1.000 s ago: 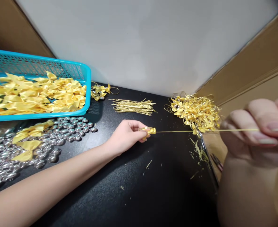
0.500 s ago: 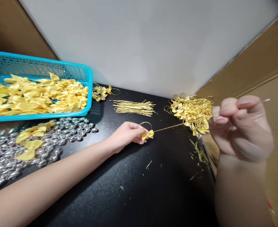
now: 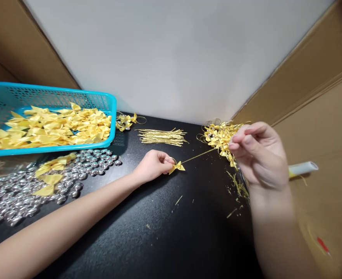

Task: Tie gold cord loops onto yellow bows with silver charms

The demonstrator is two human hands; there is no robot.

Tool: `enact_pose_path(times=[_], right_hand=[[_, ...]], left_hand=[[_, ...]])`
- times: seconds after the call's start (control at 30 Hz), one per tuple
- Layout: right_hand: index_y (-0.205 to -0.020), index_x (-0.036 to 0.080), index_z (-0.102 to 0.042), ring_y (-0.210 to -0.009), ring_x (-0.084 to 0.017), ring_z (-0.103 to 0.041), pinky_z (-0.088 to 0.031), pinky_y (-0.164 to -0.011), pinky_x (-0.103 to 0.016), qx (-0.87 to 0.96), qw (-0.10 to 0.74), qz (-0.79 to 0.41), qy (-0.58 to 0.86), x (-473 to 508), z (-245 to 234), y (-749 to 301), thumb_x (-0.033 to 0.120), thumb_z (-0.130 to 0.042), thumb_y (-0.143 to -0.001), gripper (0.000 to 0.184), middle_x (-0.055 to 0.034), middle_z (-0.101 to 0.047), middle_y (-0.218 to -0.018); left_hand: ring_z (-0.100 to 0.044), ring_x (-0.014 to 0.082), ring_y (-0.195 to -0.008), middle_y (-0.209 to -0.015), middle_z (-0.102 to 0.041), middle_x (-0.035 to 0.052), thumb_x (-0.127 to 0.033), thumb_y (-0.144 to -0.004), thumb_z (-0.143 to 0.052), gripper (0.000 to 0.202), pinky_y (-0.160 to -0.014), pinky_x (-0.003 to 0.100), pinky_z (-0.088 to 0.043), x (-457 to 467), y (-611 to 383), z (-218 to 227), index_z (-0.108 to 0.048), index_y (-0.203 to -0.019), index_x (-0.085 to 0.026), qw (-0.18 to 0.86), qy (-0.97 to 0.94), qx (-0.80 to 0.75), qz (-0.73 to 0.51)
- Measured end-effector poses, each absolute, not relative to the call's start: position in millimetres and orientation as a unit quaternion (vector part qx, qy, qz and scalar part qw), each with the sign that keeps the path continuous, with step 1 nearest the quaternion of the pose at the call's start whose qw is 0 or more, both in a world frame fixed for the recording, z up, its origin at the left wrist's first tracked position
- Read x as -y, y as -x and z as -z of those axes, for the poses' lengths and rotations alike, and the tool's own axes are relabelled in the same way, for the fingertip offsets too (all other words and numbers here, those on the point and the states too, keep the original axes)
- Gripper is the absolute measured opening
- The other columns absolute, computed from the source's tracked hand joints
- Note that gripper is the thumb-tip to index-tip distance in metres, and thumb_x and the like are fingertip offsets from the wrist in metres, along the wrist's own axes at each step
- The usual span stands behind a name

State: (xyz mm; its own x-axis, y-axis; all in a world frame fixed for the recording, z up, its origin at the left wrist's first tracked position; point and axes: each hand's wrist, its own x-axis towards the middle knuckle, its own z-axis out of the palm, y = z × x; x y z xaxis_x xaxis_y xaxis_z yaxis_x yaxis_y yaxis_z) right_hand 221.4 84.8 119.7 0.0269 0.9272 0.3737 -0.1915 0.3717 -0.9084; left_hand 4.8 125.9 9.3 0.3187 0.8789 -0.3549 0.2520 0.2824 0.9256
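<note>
My left hand [image 3: 155, 166] rests on the black table [image 3: 165, 228], its fingers pinched on a small yellow ribbon bow [image 3: 177, 167] with a little gold loop beside it. A thin gold cord [image 3: 200, 155] runs taut from the bow up to my right hand [image 3: 259, 155], which is raised and pinches the cord's other end. Just behind my right hand lies a pile of finished yellow bows with gold loops [image 3: 219, 136].
A blue basket [image 3: 108, 104] at the left holds loose yellow bows. In front of it spreads a heap of silver beads [image 3: 28, 190] with a few bows on top. A bundle of cut gold cords [image 3: 162, 136] lies at the back. Cardboard walls stand left and right; a white tube [image 3: 303, 168] lies at right.
My right hand has moved left and away from the camera, towards the bow pile, shortening the stretched cord. The loop by the bow has drawn smaller. My left hand has stayed in place.
</note>
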Motion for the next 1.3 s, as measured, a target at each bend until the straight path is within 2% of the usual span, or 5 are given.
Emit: enact_pose_path(times=[0.63,0.73,0.9,1.1,1.3], right_hand=[[-0.077,0.021,-0.070,-0.066,-0.014,-0.072,-0.062,-0.064,-0.027,0.549,0.552,-0.528,0.340,-88,-100,-190,0.035,-0.084,-0.068,0.022,0.0000,-0.076,-0.075],[-0.077,0.021,-0.070,-0.067,-0.014,-0.072,-0.062,-0.065,-0.029,0.548,0.561,-0.525,0.331,-88,-92,-179,0.036,-0.083,-0.068,0.022,-0.0004,-0.076,-0.077],[-0.082,0.020,-0.068,-0.071,-0.015,-0.072,-0.061,-0.070,-0.030,0.524,0.589,-0.467,0.401,-106,-69,-182,0.047,-0.080,-0.068,0.032,-0.0013,-0.075,-0.079],[-0.070,0.015,-0.070,-0.059,-0.016,-0.071,-0.058,-0.059,-0.027,0.577,0.459,-0.522,0.430,-125,-47,-204,0.042,-0.087,-0.055,0.035,-0.0018,-0.071,-0.064],[-0.075,0.015,-0.073,-0.060,-0.013,-0.070,-0.059,-0.064,-0.028,0.605,0.366,-0.565,0.425,-120,-45,-204,0.032,-0.085,-0.063,0.024,-0.0014,-0.072,-0.066]], left_hand=[[-0.047,0.0130,-0.069,-0.088,-0.061,0.0009,-0.021,-0.070,-0.073,0.029,-0.068,0.027,-0.041,-94,6,-48,-0.066,-0.097,-0.018,0.313,-0.715,-0.433,-0.451],[-0.050,0.0116,-0.065,-0.089,-0.065,0.0016,-0.026,-0.072,-0.077,0.031,-0.062,0.025,-0.040,-93,-4,-54,-0.070,-0.101,-0.019,0.504,-0.691,-0.322,-0.405],[-0.039,0.0082,-0.047,-0.049,-0.045,-0.0028,-0.052,-0.080,-0.066,0.049,-0.048,0.022,-0.033,-120,-12,-45,-0.053,-0.051,-0.016,0.664,-0.555,-0.288,-0.410],[-0.016,0.0038,-0.043,-0.075,-0.064,0.0010,-0.053,-0.083,-0.059,0.038,-0.042,0.019,-0.020,-147,-7,-32,-0.062,-0.075,-0.017,0.677,-0.447,-0.319,-0.490],[-0.023,0.0038,-0.045,-0.100,-0.074,0.0086,-0.051,-0.079,-0.066,0.041,-0.044,0.022,-0.022,-141,-10,-16,-0.071,-0.099,-0.016,0.664,-0.464,-0.375,-0.451]])
